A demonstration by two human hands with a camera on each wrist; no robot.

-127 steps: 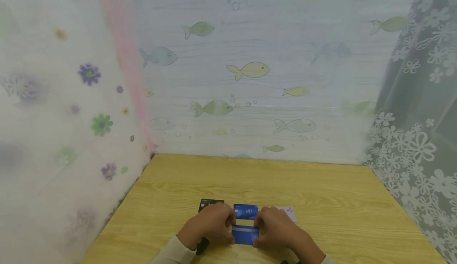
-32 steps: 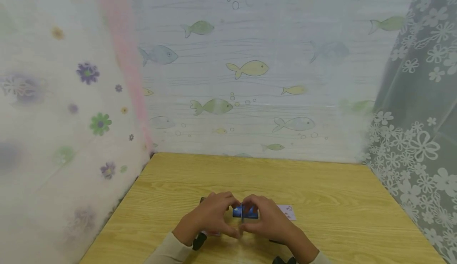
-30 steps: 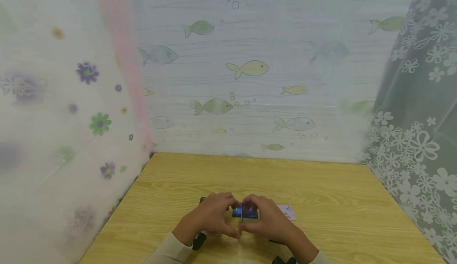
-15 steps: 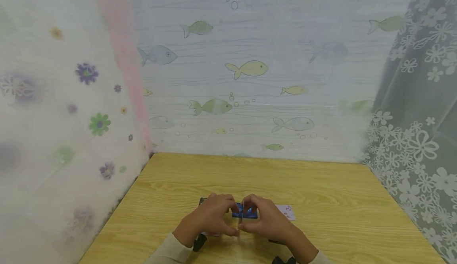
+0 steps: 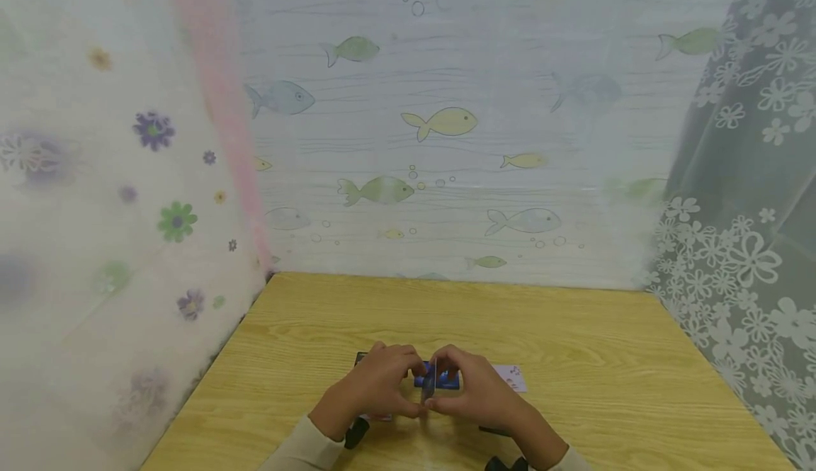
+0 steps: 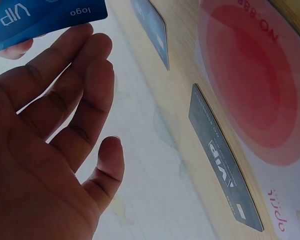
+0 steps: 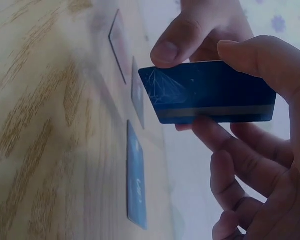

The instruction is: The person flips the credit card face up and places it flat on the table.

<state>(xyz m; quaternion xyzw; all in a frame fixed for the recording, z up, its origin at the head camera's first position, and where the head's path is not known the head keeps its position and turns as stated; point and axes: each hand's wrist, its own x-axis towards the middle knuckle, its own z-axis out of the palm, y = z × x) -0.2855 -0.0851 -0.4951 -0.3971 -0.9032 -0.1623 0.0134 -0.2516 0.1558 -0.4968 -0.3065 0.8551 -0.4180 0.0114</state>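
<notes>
Both hands hold a blue bank card with a magnetic stripe (image 7: 215, 92) above the table, seen nearly edge-on in the head view. The left hand (image 5: 376, 384) has its thumb on the card's upper edge and its fingertips under the other edge. The right hand (image 5: 478, 389) pinches the same card between thumb and fingers. In the left wrist view, the card's face shows "VIP" and "logo". Beyond the hands, another blue card (image 7: 136, 180) lies on the table. Near the left hand lie a dark VIP card (image 6: 222, 160) and a card with red circles (image 6: 255, 90).
A pale card with a pink pattern (image 5: 512, 377) lies right of the right hand. A dark edge of something (image 5: 494, 430) shows under the right wrist. The wooden table (image 5: 574, 343) meets fish-print curtains (image 5: 446, 244) behind. Black wrist devices (image 5: 357, 432) sit at both wrists.
About four seconds ago the card faced the head camera, stripe side showing, held by its two ends. Since then it has been turned edge-on; over the last second it has tilted slightly.
</notes>
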